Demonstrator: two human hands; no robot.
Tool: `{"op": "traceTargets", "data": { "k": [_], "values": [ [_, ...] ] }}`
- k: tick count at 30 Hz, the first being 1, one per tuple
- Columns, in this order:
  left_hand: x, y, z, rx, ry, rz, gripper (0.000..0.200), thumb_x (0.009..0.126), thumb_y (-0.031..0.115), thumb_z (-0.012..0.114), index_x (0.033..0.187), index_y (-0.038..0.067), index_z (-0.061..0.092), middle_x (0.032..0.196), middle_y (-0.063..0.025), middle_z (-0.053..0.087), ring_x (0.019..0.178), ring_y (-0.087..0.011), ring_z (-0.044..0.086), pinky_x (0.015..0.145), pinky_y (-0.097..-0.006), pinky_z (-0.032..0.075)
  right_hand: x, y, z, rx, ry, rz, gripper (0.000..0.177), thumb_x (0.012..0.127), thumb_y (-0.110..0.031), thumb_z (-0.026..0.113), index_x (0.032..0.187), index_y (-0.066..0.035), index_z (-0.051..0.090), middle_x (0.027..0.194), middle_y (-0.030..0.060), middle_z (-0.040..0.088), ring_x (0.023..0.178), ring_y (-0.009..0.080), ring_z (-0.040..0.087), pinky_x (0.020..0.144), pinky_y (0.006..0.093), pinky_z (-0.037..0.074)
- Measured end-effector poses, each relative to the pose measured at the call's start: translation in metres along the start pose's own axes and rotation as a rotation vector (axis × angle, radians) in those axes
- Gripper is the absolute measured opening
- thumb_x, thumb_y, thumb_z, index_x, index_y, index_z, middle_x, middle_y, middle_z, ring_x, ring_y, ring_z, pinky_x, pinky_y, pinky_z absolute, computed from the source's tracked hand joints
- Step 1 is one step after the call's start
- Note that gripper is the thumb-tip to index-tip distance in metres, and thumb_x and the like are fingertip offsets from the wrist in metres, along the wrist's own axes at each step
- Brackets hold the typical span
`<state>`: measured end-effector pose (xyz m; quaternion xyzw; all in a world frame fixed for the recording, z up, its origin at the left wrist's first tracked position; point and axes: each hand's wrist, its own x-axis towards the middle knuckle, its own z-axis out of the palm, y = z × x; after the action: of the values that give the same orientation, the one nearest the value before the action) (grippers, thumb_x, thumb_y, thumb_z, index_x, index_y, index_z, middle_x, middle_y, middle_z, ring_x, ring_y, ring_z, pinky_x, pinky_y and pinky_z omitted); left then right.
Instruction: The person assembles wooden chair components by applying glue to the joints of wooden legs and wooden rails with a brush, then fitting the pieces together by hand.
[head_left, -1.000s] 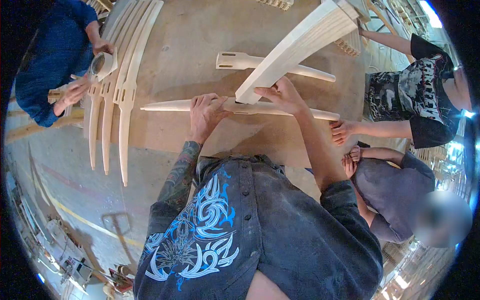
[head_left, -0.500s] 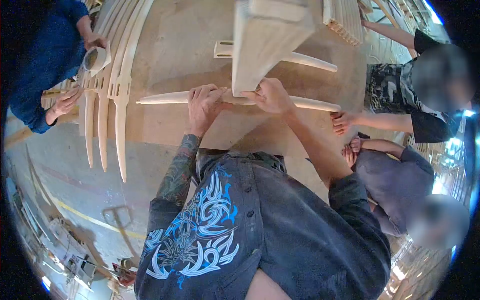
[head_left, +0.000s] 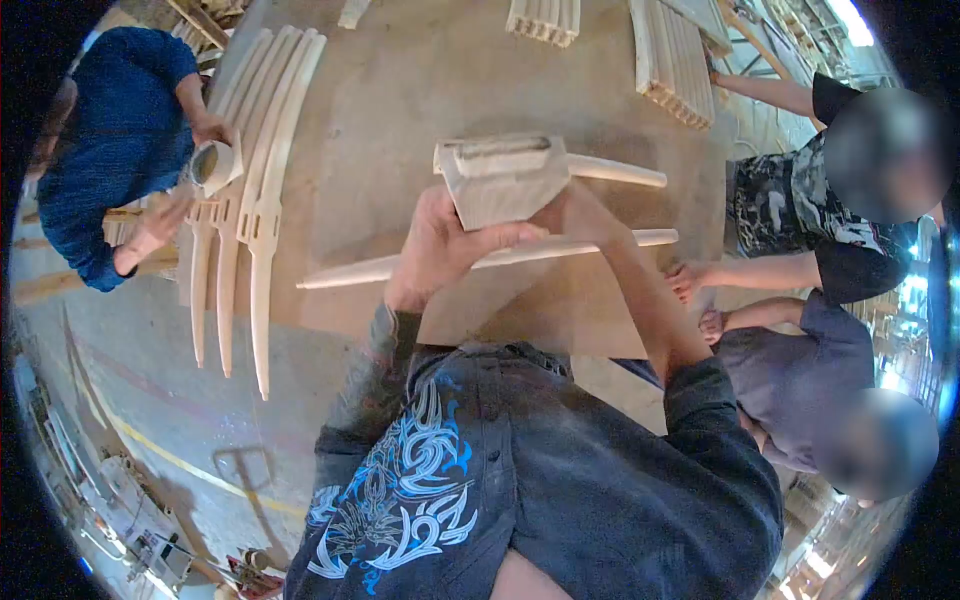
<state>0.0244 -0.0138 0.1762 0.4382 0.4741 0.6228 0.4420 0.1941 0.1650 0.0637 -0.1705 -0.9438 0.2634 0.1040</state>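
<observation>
A pale wooden board (head_left: 510,200) stands up toward the camera in both my hands, with a long slot or groove showing in its near end. My left hand (head_left: 433,250) is closed around its left side, thumb across the lower front. On its other side my right hand (head_left: 585,215) grips it, the fingers partly hidden behind the wood. Beneath my hands a tapered wooden leg (head_left: 350,272) lies crosswise on the table (head_left: 390,130). Another tapered leg (head_left: 625,171) lies farther off, its left part hidden by the board.
On the left several slotted wooden legs (head_left: 262,225) overhang the table edge. A person there (head_left: 125,130) holds a round cup-like container (head_left: 213,167). Bundled wooden pieces (head_left: 672,65) and a smaller bundle (head_left: 543,20) lie at the back. Two people stand at the right edge.
The board has tipped so its slotted end now faces me, and both my hands have come up off the lower leg's level onto its sides. The view has shifted, showing more of the table's back.
</observation>
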Motion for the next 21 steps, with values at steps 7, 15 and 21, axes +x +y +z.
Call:
{"op": "traceTargets", "data": {
  "k": [7, 15, 21],
  "values": [
    [-0.003, 0.021, -0.001, 0.057, 0.026, 0.045, 0.045, 0.076, 0.015, 0.082, 0.114, -0.002, 0.064, 0.103, -0.0111, 0.071, 0.102, -0.0229, 0.067, 0.087, -0.0369, 0.055, 0.062, 0.041, -0.02, -0.288, -0.197, 0.208, 0.048, 0.071, -0.018, 0.072, 0.115, -0.008, 0.056, 0.109, 0.0161, 0.063, 0.107, 0.0364, 0.059, 0.092, 0.0442, 0.047],
    [0.03, 0.043, 0.007, -0.158, 0.244, 0.167, 0.043, 0.084, 0.008, 0.076, 0.123, 0.002, 0.059, 0.105, -0.0045, 0.069, 0.093, -0.0115, 0.064, 0.082, -0.0279, 0.053, 0.104, -0.052, -0.164, 0.434, -0.027, 0.035, 0.053, 0.073, -0.017, 0.071, 0.122, -0.005, 0.053, 0.097, 0.0066, 0.061, 0.081, 0.0143, 0.06, 0.071, 0.0306, 0.049],
    [0.054, 0.042, -0.01, -0.063, 0.126, 0.216, 0.034, 0.088, 0.014, 0.072, 0.116, 0.001, 0.059, 0.103, -0.011, 0.071, 0.095, -0.0188, 0.068, 0.088, -0.0344, 0.054, 0.073, -0.136, -0.223, 0.596, 0.01, 0.211, 0.053, 0.09, -0.031, 0.068, 0.132, -0.004, 0.05, 0.096, 0.0045, 0.061, 0.077, 0.0125, 0.056, 0.068, 0.0294, 0.048]
  ]
}}
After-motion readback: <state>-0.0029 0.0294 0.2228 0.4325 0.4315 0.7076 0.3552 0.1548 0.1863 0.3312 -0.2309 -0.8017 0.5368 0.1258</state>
